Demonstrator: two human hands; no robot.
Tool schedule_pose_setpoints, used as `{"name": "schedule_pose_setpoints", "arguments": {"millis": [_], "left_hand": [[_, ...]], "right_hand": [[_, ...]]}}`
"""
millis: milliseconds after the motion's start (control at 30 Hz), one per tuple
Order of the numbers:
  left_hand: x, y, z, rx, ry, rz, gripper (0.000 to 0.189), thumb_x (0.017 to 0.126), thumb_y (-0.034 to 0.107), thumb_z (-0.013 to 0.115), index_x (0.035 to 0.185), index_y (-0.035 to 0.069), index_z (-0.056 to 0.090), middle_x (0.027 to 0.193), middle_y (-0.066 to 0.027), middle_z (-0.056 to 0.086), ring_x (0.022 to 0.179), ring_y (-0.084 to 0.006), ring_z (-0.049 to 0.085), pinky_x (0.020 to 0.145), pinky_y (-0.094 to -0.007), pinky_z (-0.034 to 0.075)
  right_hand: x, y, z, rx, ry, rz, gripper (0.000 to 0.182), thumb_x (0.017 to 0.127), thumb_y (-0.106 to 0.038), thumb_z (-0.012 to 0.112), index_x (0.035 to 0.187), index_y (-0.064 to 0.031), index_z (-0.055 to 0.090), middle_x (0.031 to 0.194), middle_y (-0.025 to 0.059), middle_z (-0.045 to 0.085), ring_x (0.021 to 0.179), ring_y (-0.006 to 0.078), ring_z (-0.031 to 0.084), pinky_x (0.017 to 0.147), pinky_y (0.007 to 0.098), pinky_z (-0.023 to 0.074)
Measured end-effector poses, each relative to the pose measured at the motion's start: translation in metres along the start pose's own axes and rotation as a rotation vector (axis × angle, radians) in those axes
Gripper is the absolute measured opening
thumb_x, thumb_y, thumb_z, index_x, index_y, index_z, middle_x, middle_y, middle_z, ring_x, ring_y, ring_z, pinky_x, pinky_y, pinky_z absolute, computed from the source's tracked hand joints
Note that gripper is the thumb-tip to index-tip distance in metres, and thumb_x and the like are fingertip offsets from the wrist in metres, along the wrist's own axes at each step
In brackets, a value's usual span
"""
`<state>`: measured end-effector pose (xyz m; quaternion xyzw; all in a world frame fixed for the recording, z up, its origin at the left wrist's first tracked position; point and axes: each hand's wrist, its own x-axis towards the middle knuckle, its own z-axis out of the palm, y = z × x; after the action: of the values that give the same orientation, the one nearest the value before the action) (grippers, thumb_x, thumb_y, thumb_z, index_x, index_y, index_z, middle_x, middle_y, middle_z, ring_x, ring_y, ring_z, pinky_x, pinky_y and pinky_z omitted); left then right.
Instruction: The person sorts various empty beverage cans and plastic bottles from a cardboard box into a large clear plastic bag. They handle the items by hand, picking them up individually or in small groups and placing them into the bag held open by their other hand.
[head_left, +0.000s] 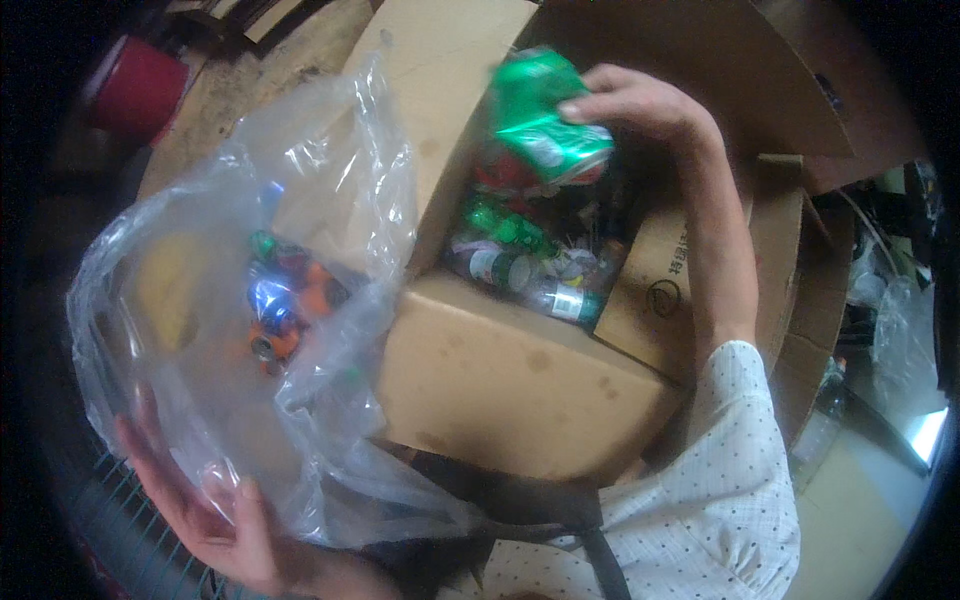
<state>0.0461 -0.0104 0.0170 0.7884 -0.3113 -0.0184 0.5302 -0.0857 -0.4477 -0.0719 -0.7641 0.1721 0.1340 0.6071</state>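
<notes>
My right hand (637, 101) grips a green drink can (544, 112) above an open cardboard box (517, 390). The can is blurred. Inside the box lie plastic bottles (562, 298), a green bottle (510, 229) and red items partly hidden behind the can. At the lower left, my left hand (217, 517) is against a large clear plastic bag (315, 480), its thumb and fingers spread at the bag's side; whether it pinches the film cannot be told. The bag's mouth gapes, and orange cans (274, 345) and a blue can (274, 300) show inside it.
Cardboard flaps (637, 292) fold out around the box. A red container (141, 90) stands at the upper left. A green wire rack (142, 525) shows at the lower left. On the right are clear plastic bags (904, 337) and a clear bottle (831, 386) beside the cardboard.
</notes>
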Motion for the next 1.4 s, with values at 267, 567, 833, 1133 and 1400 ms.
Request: {"name": "schedule_pose_setpoints", "arguments": {"millis": [267,567,833,1133,1400], "left_hand": [[0.002,0.003,0.001,-0.116,0.068,-0.033,0.089,0.069,0.009,0.065,0.147,0.003,0.024,0.148,-0.0242,0.027,0.133,-0.0373,0.035,0.107,-0.0516,0.033],[-0.001,-0.011,-0.007,-0.011,0.033,0.002,0.08,0.076,0.01,0.058,0.146,-0.002,0.023,0.149,-0.0235,0.028,0.138,-0.0325,0.027,0.112,-0.0467,0.02],[0.0,-0.015,-0.007,0.014,-0.003,0.042,0.08,0.077,0.012,0.059,0.147,0.001,0.023,0.15,-0.0229,0.027,0.139,-0.031,0.026,0.112,-0.0457,0.019],[-0.003,-0.021,-0.007,-0.144,0.05,-0.007,0.093,0.07,0.01,0.066,0.148,-0.001,0.016,0.15,-0.0274,0.019,0.139,-0.0357,0.024,0.11,-0.0476,0.025],[0.021,-0.026,-0.002,-0.68,0.366,-0.407,0.075,0.081,0.006,0.062,0.145,0.006,0.024,0.148,-0.0192,0.03,0.125,-0.0324,0.044,0.099,-0.0439,0.044]], "right_hand": [[0.08,-0.128,0.182,0.225,-0.381,-0.112,0.072,0.082,-0.062,0.056,0.111,0.0037,0.063,0.097,0.0147,0.066,0.084,0.026,0.066,0.078,0.0358,0.0522],[0.07,-0.073,0.119,0.398,-0.201,-0.235,0.053,0.086,-0.044,0.065,0.112,0.0014,0.061,0.097,0.0114,0.067,0.085,0.0129,0.067,0.067,0.0178,0.0541],[0.046,0.145,0.115,-0.805,-0.683,0.576,0.05,0.078,-0.042,0.068,0.112,-0.0068,0.064,0.099,0.0156,0.066,0.09,0.0286,0.063,0.081,0.043,0.0501],[0.042,0.164,0.133,-0.713,-0.233,0.493,0.065,0.08,-0.038,0.068,0.13,-0.0047,0.046,0.128,0.0211,0.052,0.119,0.0351,0.05,0.099,0.0413,0.0417],[0.017,-0.07,0.159,-0.026,0.184,-0.062,0.029,0.084,-0.025,0.069,0.099,-0.001,0.062,0.088,0.006,0.065,0.082,0.0119,0.06,0.074,0.0274,0.0493]]}}
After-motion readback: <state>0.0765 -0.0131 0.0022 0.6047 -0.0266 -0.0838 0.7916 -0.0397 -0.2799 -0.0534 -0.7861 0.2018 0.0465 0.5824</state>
